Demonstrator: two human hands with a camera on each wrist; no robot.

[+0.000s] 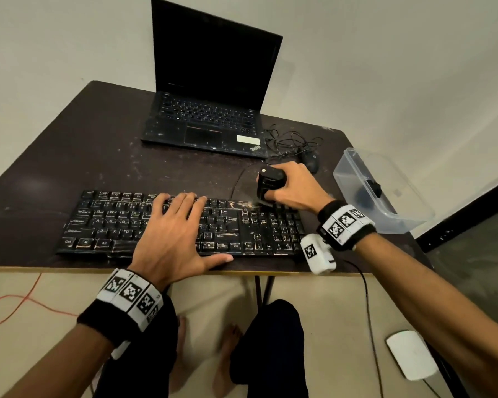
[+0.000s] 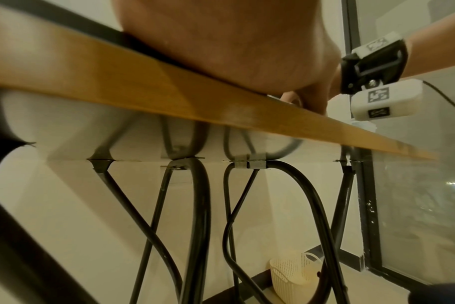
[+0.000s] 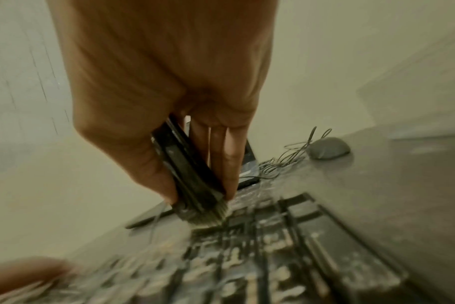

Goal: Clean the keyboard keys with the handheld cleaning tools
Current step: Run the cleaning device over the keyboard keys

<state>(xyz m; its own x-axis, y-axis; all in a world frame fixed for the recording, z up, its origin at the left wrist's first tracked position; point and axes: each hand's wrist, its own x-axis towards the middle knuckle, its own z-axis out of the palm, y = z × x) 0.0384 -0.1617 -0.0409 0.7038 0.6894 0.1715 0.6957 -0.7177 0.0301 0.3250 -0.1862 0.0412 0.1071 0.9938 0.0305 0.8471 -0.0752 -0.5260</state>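
Keyboard (image 1: 181,225): black, full-size, lying near the front edge of the dark table (image 1: 69,156); its keys are streaked and flecked with pale dust, thickest along the upper rows.
Brush tool (image 1: 269,182): a stubby black handheld cleaner – its pale bristles (image 3: 208,216) touch the keys at the upper right of the board, above the number pad.
Right hand (image 1: 295,186): fingers and thumb wrapped round the brush body, holding it bristles-down.
Left hand (image 1: 173,234): fingers straight and spread, palm pressed flat on the middle keys, apparently steadying the board.
Step in hand: judged to be brushing the top rows; most keys look dusty, so the work seems at an early stage.
Next move calls for: short strokes along each row and into the gaps – with the flat hand shifted aside so the covered keys can be reached.
Surroundings: an open laptop (image 1: 210,90) behind, a mouse (image 1: 309,160) with tangled cable, and a clear plastic box (image 1: 385,191) at the right.
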